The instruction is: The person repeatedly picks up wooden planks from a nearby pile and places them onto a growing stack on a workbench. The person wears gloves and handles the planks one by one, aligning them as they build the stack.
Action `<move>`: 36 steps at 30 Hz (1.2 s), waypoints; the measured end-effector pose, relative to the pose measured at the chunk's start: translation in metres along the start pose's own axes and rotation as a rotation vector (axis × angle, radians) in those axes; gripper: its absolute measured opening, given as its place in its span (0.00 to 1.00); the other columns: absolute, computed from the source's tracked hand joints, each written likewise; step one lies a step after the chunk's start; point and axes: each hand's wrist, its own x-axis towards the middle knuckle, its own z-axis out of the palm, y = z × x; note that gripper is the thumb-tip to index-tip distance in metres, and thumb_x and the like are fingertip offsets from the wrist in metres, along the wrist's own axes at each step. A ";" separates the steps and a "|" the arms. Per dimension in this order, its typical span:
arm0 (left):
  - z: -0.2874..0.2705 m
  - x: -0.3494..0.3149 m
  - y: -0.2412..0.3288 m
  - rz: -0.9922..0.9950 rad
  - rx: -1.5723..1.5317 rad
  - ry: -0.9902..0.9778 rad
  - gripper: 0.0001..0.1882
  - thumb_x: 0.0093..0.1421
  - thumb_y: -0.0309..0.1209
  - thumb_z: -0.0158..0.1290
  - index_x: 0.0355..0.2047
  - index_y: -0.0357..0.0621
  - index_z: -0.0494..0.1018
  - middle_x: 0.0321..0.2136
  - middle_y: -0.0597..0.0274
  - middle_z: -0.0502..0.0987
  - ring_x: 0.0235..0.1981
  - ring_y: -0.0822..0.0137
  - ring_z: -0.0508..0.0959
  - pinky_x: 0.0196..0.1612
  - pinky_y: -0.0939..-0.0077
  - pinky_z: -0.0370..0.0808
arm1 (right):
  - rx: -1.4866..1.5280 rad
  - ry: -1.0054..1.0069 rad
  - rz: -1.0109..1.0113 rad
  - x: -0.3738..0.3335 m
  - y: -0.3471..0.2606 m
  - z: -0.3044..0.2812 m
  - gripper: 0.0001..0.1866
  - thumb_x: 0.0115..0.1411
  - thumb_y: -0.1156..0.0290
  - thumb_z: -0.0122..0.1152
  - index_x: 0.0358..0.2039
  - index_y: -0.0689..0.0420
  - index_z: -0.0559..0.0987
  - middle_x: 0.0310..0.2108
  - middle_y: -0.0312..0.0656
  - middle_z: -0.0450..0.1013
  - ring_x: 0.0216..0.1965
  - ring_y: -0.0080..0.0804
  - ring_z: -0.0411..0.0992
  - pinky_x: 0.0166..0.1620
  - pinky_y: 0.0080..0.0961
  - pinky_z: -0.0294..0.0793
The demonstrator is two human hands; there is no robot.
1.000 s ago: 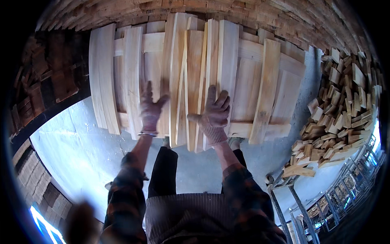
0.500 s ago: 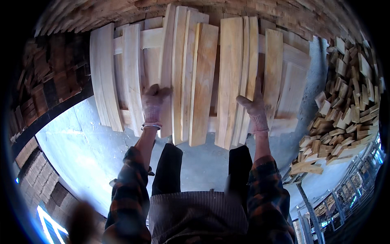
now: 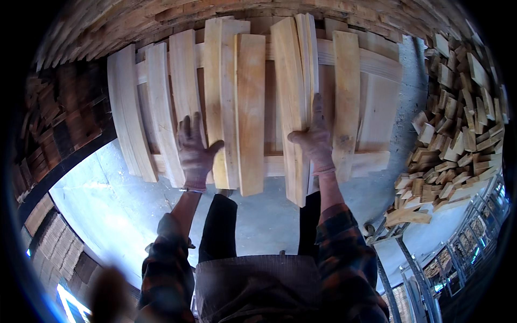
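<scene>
Pale wooden boards lie side by side, lengthwise away from me, across crosspieces of the same wood. My left hand (image 3: 195, 153), in a knit glove, rests with fingers stretched out over the near half of a board (image 3: 184, 70). Its thumb points right, touching the neighbouring board (image 3: 213, 91). My gloved right hand (image 3: 314, 139) grips a small group of boards (image 3: 291, 81) from their right edge, thumb across the top and fingers along the side. That group tilts slightly. Between my hands lies a wide board (image 3: 251, 113).
Stacked wood (image 3: 226, 11) lines the far side. A large heap of short wood offcuts (image 3: 458, 124) stands at the right, above a metal frame (image 3: 409, 258). Dark wood pieces (image 3: 59, 118) fill the left. Grey concrete floor (image 3: 107, 177) shows below the boards.
My left hand has opened from its hold on a board, which now lies flatter and farther left. My right hand has drawn its boards left and turned them a little. The view has shifted slightly.
</scene>
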 end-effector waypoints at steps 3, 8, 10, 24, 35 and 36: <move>0.028 0.005 0.018 0.166 -0.047 -0.126 0.61 0.37 0.48 0.69 0.68 0.53 0.46 0.66 0.47 0.49 0.68 0.47 0.48 0.68 0.57 0.48 | 0.285 -0.084 -0.102 0.006 0.015 -0.027 0.58 0.34 0.77 0.60 0.68 0.59 0.46 0.60 0.55 0.61 0.57 0.44 0.66 0.54 0.27 0.70; 0.039 0.016 0.043 0.017 0.103 -0.280 0.65 0.33 0.48 0.71 0.69 0.55 0.46 0.67 0.46 0.46 0.69 0.50 0.45 0.68 0.56 0.47 | 0.982 -0.256 0.100 -0.007 0.076 -0.096 0.59 0.30 0.81 0.59 0.68 0.61 0.48 0.61 0.49 0.60 0.56 0.34 0.64 0.59 0.20 0.63; 0.039 0.021 0.064 0.041 0.138 -0.265 0.63 0.33 0.47 0.71 0.68 0.57 0.47 0.67 0.43 0.47 0.68 0.47 0.48 0.67 0.56 0.49 | 0.908 -0.149 -0.045 -0.002 0.132 -0.119 0.57 0.34 0.77 0.63 0.68 0.61 0.49 0.59 0.46 0.63 0.51 0.32 0.67 0.54 0.22 0.67; 0.090 0.008 0.135 -0.173 0.071 -0.011 0.46 0.49 0.45 0.63 0.65 0.48 0.55 0.64 0.34 0.50 0.65 0.37 0.52 0.65 0.48 0.51 | 0.693 0.111 0.181 0.051 0.240 -0.128 0.34 0.57 0.56 0.63 0.58 0.65 0.67 0.48 0.37 0.70 0.45 0.25 0.66 0.48 0.20 0.67; -0.026 -0.013 -0.147 -0.807 -0.192 -0.020 0.34 0.63 0.50 0.49 0.61 0.40 0.60 0.57 0.39 0.66 0.58 0.51 0.68 0.52 0.63 0.75 | 0.663 -0.025 0.231 0.055 0.150 -0.053 0.36 0.54 0.52 0.64 0.57 0.62 0.68 0.43 0.39 0.69 0.40 0.30 0.69 0.40 0.28 0.72; -0.010 -0.036 -0.171 -0.515 0.197 -0.019 0.36 0.61 0.52 0.51 0.63 0.45 0.58 0.56 0.39 0.66 0.55 0.46 0.70 0.51 0.60 0.74 | 0.673 -0.061 0.226 0.056 0.128 -0.044 0.36 0.54 0.52 0.65 0.57 0.62 0.67 0.43 0.40 0.69 0.40 0.31 0.69 0.40 0.29 0.72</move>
